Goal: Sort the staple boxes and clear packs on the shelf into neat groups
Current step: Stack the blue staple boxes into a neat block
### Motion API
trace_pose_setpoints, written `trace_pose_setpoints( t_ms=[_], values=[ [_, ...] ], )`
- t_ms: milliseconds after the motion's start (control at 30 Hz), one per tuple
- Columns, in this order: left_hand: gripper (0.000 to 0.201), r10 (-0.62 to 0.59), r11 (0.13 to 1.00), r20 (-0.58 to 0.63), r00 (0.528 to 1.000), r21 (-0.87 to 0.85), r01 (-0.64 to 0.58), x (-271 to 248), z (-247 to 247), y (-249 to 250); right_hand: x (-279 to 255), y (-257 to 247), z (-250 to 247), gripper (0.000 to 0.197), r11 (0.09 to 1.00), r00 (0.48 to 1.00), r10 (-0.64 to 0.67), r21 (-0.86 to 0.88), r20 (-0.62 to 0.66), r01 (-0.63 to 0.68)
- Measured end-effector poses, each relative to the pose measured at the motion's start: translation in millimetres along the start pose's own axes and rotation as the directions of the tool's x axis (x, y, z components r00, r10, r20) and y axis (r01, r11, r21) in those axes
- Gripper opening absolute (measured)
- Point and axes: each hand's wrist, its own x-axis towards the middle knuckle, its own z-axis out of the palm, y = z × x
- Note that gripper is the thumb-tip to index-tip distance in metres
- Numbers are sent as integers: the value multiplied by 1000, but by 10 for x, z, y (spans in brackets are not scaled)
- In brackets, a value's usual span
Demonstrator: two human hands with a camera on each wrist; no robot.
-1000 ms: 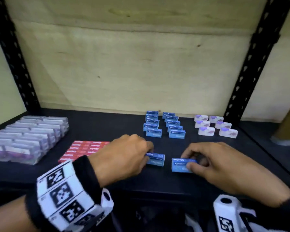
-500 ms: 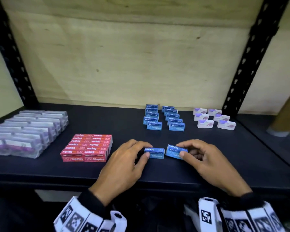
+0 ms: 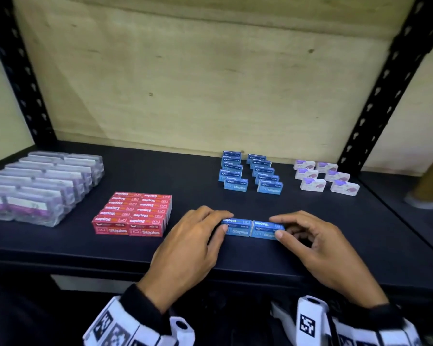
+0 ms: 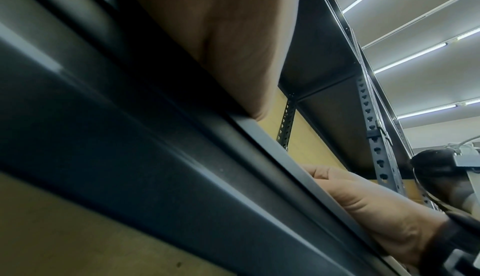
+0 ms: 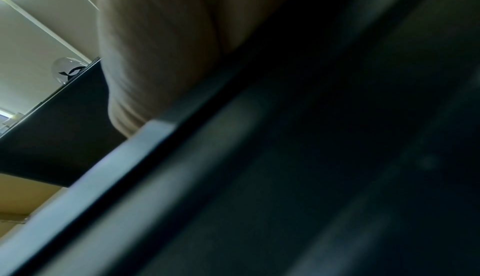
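Two blue staple boxes [image 3: 253, 228] sit end to end, each pinched in the grip of left hand [image 3: 190, 248] and right hand [image 3: 318, 248].

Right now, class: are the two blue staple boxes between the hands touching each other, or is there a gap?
Touching. In the head view the left blue box and the right blue box sit side by side with ends butted, no dark shelf showing between them.

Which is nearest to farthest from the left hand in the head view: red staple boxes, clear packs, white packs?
From the left hand:
1. red staple boxes, just to its left.
2. clear packs, far left of the shelf.
3. white packs, back right.
The last two are close; ranked loosely.
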Motion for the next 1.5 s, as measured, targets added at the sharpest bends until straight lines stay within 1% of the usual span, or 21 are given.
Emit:
trace_pose_setpoints(
  t_ms=[200,467,667,800,933,1000,1100,1200,1333,1433,1500],
  values=[
    [29,5,1000,-12,1000,-5,-5,-5,1,-6,1,-5,-11,23,1000,1000,15,6,8,-15],
    [31,7,1000,-3,1000,-22,-7,-7,-12,-9,4,-1,3,24,1000,1000,-9,-22,16,9],
    [30,9,1000,3,1000,-20,-9,-5,-25,-1,-1,-18,3,23,1000,1000,25,-19,19,-25],
    [37,-6,1000,36,999,-18,6,-9,-45,11,4,-40,6,18,996,996,84,31,-10,-84],
    [41,-28,999,65,998,-14,29,2,-71,28,9,-60,9,23,991,992,120,58,-49,-117],
    [43,-63,997,85,994,-35,66,12,-106,42,20,-63,-5,24,987,987,148,69,-64,-144],
    [47,-88,993,158,984,-58,98,11,-240,96,30,-89,-59,30,979,982,185,95,-25,-182],
    [47,-71,997,256,964,37,63,45,-474,197,28,-235,-181,38,983,981,184,-3,59,-184],
    [43,-28,980,295,955,194,-32,293,-868,350,140,-550,-466,44,983,983,146,-132,112,-131],
    [36,-23,956,331,943,285,-76,609,-1043,438,401,-686,-647,35,958,973,156,-267,170,-107],
    [32,-30,934,400,916,337,-116,874,-1066,451,648,-697,-716,28,922,963,168,-380,210,-78]
  ],
)
